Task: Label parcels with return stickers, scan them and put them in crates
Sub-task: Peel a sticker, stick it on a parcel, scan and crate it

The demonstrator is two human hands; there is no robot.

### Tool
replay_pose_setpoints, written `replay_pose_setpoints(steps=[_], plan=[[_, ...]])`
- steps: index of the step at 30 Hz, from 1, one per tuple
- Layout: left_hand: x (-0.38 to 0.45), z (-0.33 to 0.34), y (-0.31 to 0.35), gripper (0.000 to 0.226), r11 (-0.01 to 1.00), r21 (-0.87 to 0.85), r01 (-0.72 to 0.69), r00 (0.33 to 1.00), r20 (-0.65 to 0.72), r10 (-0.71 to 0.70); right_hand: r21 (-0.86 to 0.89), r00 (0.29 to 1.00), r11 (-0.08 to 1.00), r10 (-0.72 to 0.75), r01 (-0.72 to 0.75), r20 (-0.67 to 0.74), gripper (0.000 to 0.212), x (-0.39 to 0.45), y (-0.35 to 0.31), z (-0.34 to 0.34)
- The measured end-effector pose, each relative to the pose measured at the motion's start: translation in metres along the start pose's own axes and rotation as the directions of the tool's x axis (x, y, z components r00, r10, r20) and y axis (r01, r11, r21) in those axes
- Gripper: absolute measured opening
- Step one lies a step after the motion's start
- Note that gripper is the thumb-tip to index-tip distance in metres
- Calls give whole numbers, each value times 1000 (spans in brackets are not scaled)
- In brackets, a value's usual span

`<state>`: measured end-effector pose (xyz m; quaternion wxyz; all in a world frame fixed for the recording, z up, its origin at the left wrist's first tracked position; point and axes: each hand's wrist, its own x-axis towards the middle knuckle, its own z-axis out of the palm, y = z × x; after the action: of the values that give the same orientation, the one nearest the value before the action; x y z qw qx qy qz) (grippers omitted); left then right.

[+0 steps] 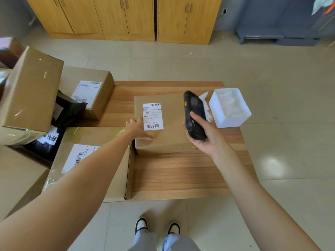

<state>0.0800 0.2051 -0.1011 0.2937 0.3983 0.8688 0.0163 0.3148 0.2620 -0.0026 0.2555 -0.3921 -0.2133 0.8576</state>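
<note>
You can't read the print on the return label (152, 116) of the middle parcel (172, 124); it is too small. Your left forearm (87, 171) covers part of the label on the near box (94, 160), and the boxes stacked at the left (27, 91) are blurred and cut by the frame edge. The white bin's (229, 120) contents are washed out, and your right hand (204, 136) hides the scanner's (194, 113) lower back.

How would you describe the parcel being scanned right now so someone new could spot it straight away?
Find the low wooden table in front of the cabinets. The parcel lies flat at its middle, its white label facing up, with the left hand resting on it and the right hand holding a black scanner above. Unlike the boxes heaped at the left, it lies alone.
</note>
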Motion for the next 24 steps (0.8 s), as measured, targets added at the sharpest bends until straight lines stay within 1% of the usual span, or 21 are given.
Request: replay_pose_setpoints(steps=[1,3,5,7,11,14,16,20,24], plan=[[-1,0,1,123,1000,6,-2,1000,2,2,-12,1000,1000,26,-26,17,33,0,5,9],[-3,0,1,123,1000,17,-14,1000,-7,15,-39,996,997,73,-71,60,38,0,16,21],[-6,-1,1,122,999,39,-31,999,-6,31,-58,992,992,112,-108,60,39,-1,28,27],[-6,-1,0,122,998,45,-42,999,7,42,-76,990,988,139,-137,13,35,-3,38,31],[-9,-1,1,119,997,44,-58,998,4,58,-155,989,977,144,-148,-37,47,-6,52,34],[-11,-3,2,119,998,16,-54,998,20,53,-219,986,962,150,-163,-75,50,-5,57,36],[-12,-3,2,121,999,5,-50,998,32,49,-252,985,954,145,-163,-89,47,-5,60,36],[-14,-4,2,119,999,-11,-49,998,33,49,-310,982,934,149,-177,-112,34,-7,64,37],[-16,-5,2,114,998,-19,-58,998,26,59,-335,976,918,183,-211,-115,41,-10,69,36]])
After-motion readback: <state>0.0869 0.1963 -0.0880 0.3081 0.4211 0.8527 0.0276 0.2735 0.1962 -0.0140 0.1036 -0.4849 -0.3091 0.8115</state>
